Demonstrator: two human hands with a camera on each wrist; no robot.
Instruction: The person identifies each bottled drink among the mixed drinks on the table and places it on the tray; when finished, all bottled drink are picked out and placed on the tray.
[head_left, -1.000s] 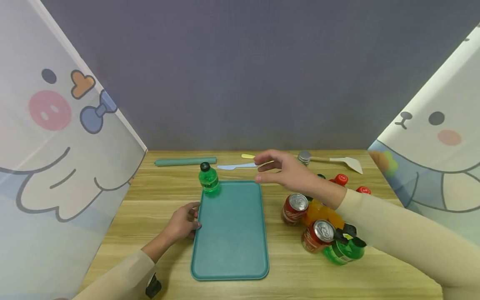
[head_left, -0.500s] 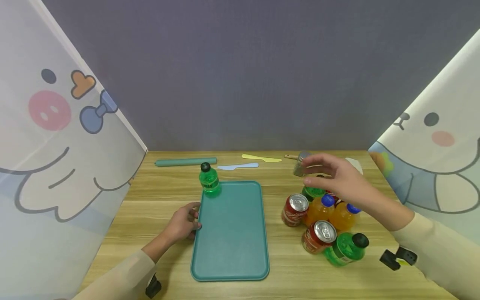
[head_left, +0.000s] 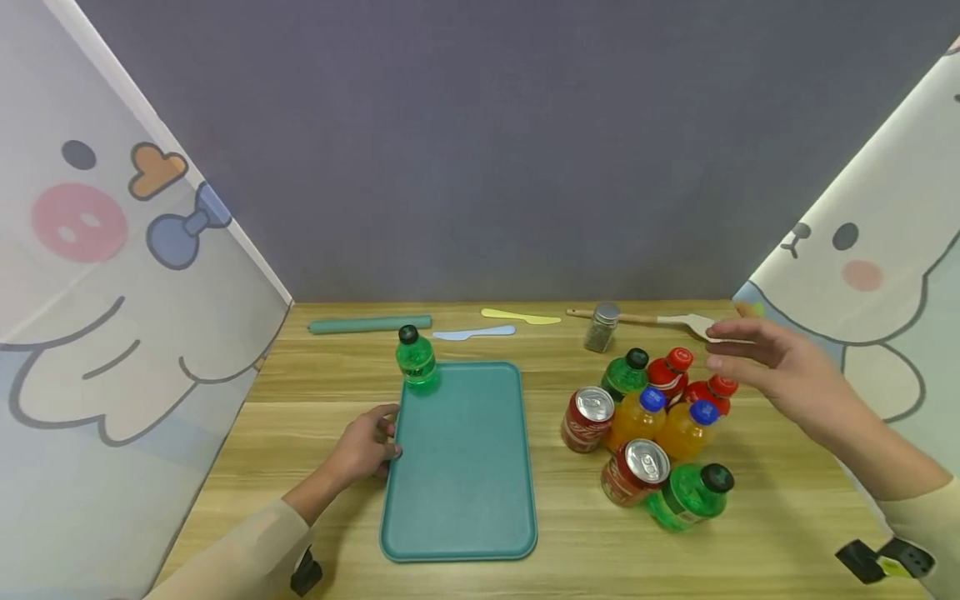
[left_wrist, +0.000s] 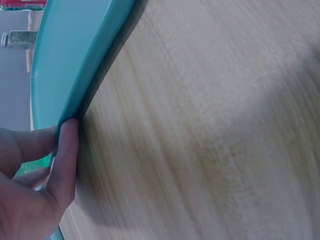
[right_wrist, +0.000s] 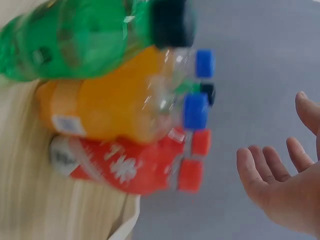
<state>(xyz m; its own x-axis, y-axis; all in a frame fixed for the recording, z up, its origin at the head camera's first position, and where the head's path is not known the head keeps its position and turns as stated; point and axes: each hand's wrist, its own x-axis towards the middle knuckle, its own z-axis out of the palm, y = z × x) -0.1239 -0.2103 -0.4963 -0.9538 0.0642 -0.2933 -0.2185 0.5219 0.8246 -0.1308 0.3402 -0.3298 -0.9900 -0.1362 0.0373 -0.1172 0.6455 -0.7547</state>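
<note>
Two hands in view. Left hand rested at the tray's left edge, about 9 o'clock of it, thumb and fingers pinching the rim; grip looked light, steadying only. Right hand hovered empty, fingers spread and relaxed, palm toward the drinks, just off the 2 o'clock side of the cluster and not touching any of them.

Nearest to it were two red-capped bottles, then a black-capped green bottle at the cluster's 12 o'clock. Two orange bottles with blue caps sat in the middle, two red cans at 9 and 7 o'clock, and a green bottle lying tilted at 5 o'clock. All packed touching or just beside each other on the tabletop.

One green bottle stood upright at the tray's far-left corner, 11 o'clock; whether on the rim or just inside, couldn't tell.

Judged step: approach for a pick from the cluster, with the tray held steady. Next move would call for closing on one bottle near its cap without knocking neighbours, since they were crowded.

Farther back at 12 o'clock: spice jar, wooden spatula, yellow knife, pale blue knife, green rolled mat.
</note>
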